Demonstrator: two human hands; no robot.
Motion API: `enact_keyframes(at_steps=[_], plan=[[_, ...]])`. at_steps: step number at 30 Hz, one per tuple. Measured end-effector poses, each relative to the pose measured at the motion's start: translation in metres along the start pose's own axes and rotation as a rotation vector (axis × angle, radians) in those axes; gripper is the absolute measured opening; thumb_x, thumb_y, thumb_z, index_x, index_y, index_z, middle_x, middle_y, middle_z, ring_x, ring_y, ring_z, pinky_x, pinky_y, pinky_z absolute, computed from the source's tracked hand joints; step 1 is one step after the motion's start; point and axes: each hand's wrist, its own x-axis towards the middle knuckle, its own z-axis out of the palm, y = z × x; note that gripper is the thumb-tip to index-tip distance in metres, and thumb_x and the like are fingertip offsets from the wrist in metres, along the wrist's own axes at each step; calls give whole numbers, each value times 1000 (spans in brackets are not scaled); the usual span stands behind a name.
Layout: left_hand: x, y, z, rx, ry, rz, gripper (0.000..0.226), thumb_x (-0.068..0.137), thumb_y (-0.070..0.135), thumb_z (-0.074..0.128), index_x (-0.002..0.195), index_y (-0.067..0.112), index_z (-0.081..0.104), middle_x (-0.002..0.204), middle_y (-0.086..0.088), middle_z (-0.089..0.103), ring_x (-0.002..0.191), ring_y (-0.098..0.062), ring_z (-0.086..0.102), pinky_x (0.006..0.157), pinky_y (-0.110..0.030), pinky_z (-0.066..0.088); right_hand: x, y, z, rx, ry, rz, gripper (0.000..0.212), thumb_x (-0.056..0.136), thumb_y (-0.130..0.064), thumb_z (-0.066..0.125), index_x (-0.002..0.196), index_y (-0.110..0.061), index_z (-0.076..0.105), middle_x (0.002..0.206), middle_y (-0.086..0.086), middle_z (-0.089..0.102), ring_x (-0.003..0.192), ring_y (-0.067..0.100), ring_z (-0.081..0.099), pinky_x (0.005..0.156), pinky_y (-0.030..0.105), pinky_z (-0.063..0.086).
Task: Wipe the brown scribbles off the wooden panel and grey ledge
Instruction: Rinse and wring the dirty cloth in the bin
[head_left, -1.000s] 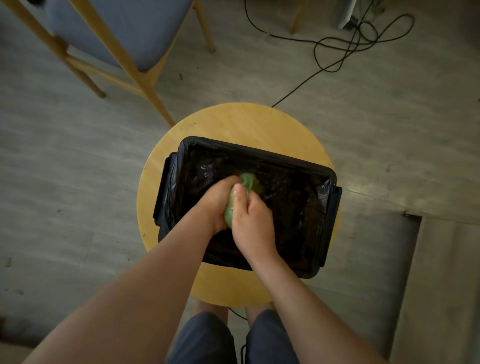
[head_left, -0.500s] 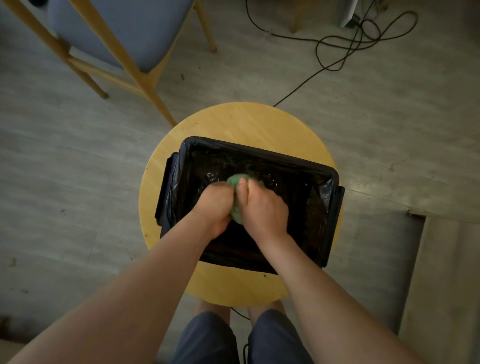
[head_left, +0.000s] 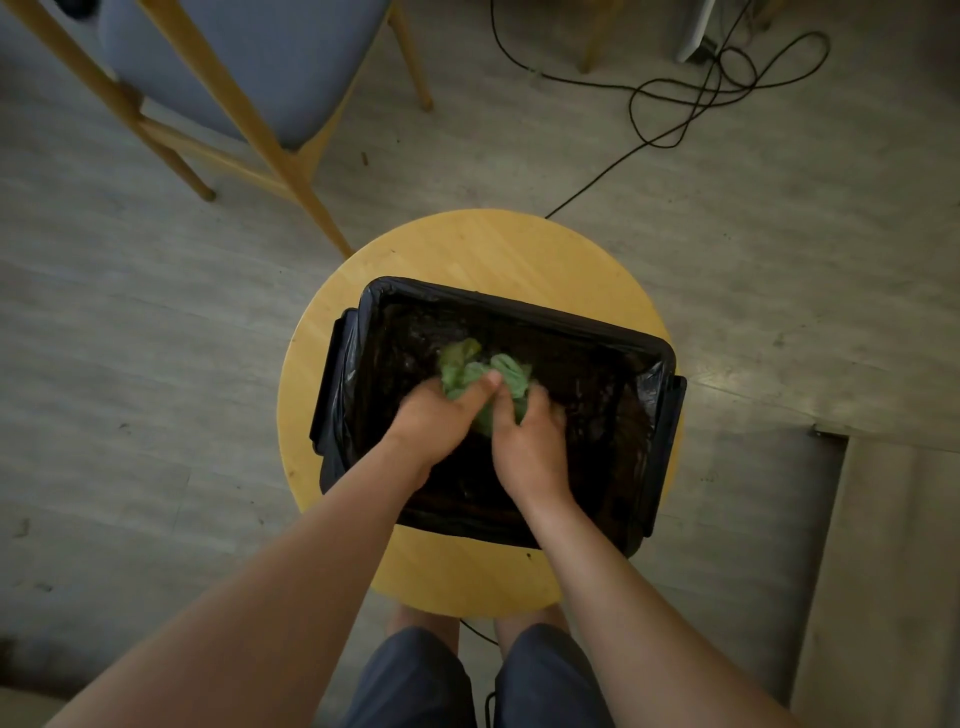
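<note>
A crumpled green cloth is bunched between both my hands inside a black basin lined with a black plastic bag. My left hand grips the cloth's left part, thumb laid across it. My right hand grips the right part from the near side. The basin stands on a round wooden stool. No wooden panel with brown scribbles shows in this view. A grey ledge runs along the right edge; I see no scribbles on it.
A wooden chair with a blue-grey seat stands at the back left. A black cable loops over the grey floor at the back right. My knees show below the stool.
The cloth has loosened from a tight wad into a looser bunch, more of it showing beyond my fingers. My hands have drawn slightly apart while still gripping it over the basin.
</note>
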Motion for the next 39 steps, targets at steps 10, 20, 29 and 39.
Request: enact_keyframes(at_steps=[10,20,29,39], plan=[[9,-1,1,-244,172,-181,37,101,44,54,125,16,55,115,-5,64,105,-27,62,93,-38,52,10,10,-26,-19,193,-8,37,112,-34,35,148,-24,42,121,7,63,74,15,60,57,35,46],[0,5,3,-624,-152,-227,47,101,53,51,111,17,78,106,-10,78,101,-26,74,90,-40,57,-4,-29,20,-111,-104,-132,29,111,-43,35,116,-24,55,101,3,67,90,24,68,76,44,57],[-1,15,-1,-273,-252,-132,37,109,12,41,73,14,52,61,7,47,66,-16,49,63,-24,40,-36,-39,17,-167,73,-521,39,103,-40,37,69,-24,46,63,-8,50,59,11,52,53,30,39],[-7,19,-8,-593,-120,-111,28,103,4,46,113,2,72,108,-18,76,96,-27,74,87,-40,60,8,-12,11,-429,230,-556,49,108,-42,24,93,-15,62,78,1,64,65,23,63,48,33,42]])
